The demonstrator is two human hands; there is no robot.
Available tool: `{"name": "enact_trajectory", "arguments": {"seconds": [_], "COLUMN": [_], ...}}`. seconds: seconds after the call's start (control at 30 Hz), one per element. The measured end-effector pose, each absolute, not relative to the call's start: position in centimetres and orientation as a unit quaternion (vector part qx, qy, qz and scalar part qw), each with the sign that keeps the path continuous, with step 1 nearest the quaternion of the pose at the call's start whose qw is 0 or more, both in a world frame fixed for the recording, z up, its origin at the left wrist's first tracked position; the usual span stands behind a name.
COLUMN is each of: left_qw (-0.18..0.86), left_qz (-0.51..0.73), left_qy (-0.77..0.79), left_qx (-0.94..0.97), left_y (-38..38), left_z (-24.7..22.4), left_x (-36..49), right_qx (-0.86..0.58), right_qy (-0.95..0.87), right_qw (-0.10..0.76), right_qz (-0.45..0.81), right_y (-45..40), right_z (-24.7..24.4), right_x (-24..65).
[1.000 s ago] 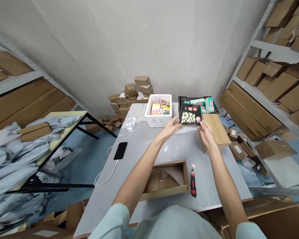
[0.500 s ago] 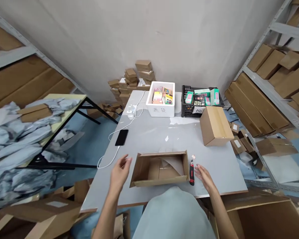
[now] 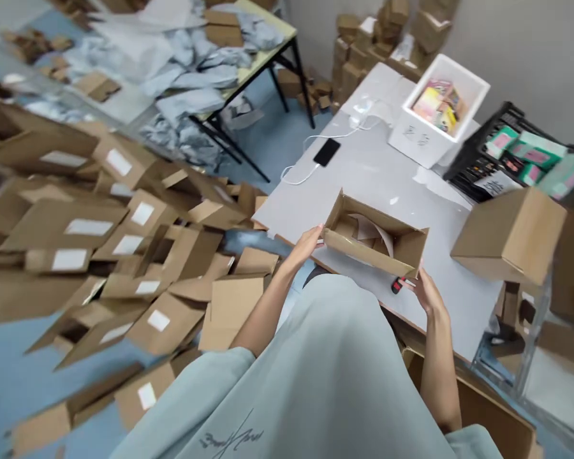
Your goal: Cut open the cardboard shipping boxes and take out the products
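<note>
An open cardboard box (image 3: 370, 255) is gripped between my two hands over the front edge of the grey table (image 3: 310, 204). My left hand (image 3: 309, 245) presses against its left end, and my right hand (image 3: 426, 290) is closed on its right end. A loose piece of brown and white packing paper (image 3: 363, 229) lies inside. Partly hidden beneath the box's right end, a red and black box cutter (image 3: 397, 285) rests on the table near my right fingers.
A closed carton (image 3: 507, 236), a black crate (image 3: 497, 153) of green packages and a white foam box (image 3: 421, 137) of small colourful packs stand to the right and back. A phone (image 3: 326, 152) lies on its cable. Many cartons (image 3: 157, 319) cover the floor at left.
My hands have gone from hovering apart beside the open box to holding both its ends. The box appears lifted and turned. My view has swung toward the left.
</note>
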State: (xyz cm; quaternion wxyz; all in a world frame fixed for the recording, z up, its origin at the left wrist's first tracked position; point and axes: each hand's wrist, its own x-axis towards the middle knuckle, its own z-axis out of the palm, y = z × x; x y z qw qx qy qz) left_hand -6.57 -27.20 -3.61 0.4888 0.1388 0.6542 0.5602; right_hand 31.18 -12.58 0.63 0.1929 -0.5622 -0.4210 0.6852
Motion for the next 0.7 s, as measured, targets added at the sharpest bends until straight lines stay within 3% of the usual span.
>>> {"name": "enact_trajectory", "arguments": {"seconds": [0.37, 0.7], "left_qw": [0.340, 0.205], "left_qz": [0.671, 0.739], "left_qy": [0.658, 0.621], "left_qx": [-0.020, -0.164], "left_y": [-45.4, -62.5], "left_z": [0.4, -3.8], "left_x": [-12.5, -19.2], "right_qx": [-0.428, -0.342], "right_qy": [-0.550, -0.618], "right_qw": [-0.006, -0.155], "right_qz": [0.717, 0.691], "right_y": [-13.8, -24.0], "right_z": [2.8, -0.4], "right_x": [12.8, -6.6]}}
